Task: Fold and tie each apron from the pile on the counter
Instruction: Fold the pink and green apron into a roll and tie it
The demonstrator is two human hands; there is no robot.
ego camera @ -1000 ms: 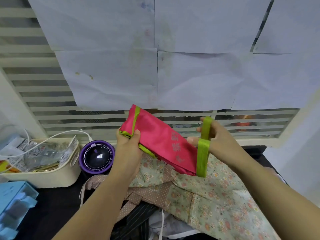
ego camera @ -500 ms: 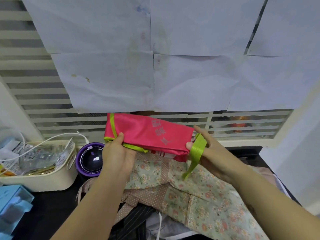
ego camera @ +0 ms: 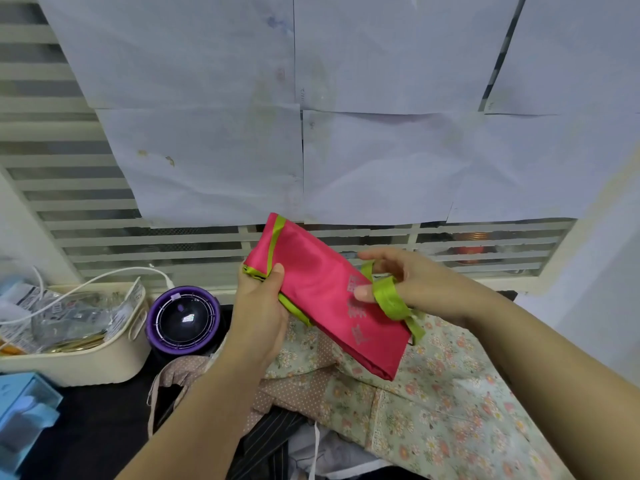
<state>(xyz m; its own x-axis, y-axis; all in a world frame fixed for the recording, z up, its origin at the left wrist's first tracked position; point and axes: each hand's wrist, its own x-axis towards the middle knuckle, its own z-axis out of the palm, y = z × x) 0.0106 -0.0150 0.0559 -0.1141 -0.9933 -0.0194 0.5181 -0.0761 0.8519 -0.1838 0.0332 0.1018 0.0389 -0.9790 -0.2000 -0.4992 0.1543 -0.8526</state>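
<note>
The left hand [ego camera: 261, 306] has its fingers hidden behind the pink apron [ego camera: 318, 289]. The grey print [ego camera: 356, 306] beside the right hand's [ego camera: 415, 285] grip on the green strap [ego camera: 393, 301] is too blurry to read.

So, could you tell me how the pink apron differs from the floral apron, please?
The pink apron is folded compactly; the floral apron lies spread out. The left hand and right hand hold the pink apron up; the floral apron rests on the pile. The pink apron is plain, the floral apron patterned. Both are cloth.
</note>
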